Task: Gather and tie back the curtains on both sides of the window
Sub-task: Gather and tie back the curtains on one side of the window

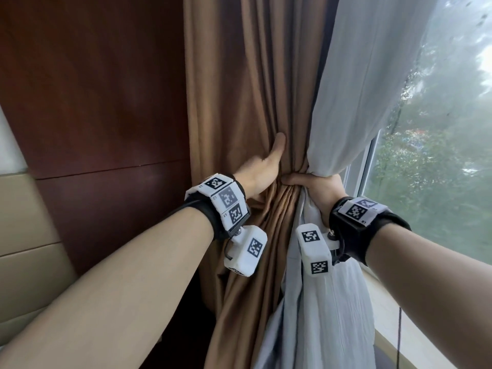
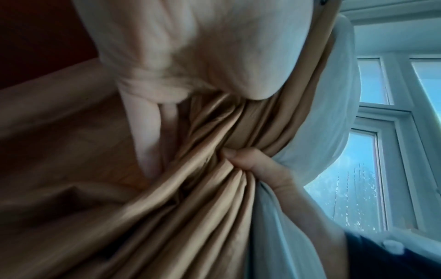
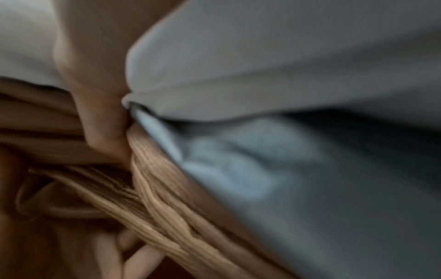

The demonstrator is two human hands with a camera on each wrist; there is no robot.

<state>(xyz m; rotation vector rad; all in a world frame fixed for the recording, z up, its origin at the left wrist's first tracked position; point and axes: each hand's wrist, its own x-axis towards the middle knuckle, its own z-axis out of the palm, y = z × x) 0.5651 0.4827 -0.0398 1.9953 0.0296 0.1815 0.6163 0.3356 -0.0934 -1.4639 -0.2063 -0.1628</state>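
The heavy brown pleated curtain (image 1: 239, 89) and thin white sheer curtain (image 1: 354, 83) bunch inside the right hand (image 1: 316, 190), whose fingers clench them. Left hand (image 1: 262, 169) reaches behind the bundle; its fingers are hidden. Gathering looks nearly finished; next, a tie, none visible.

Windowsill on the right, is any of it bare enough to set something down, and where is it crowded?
A bare strip of windowsill runs between the window frame and the hanging white sheer curtain; a thin dark cord crosses it. The gathered waist is crowded: right hand grips brown curtain and sheer, left hand beside it.
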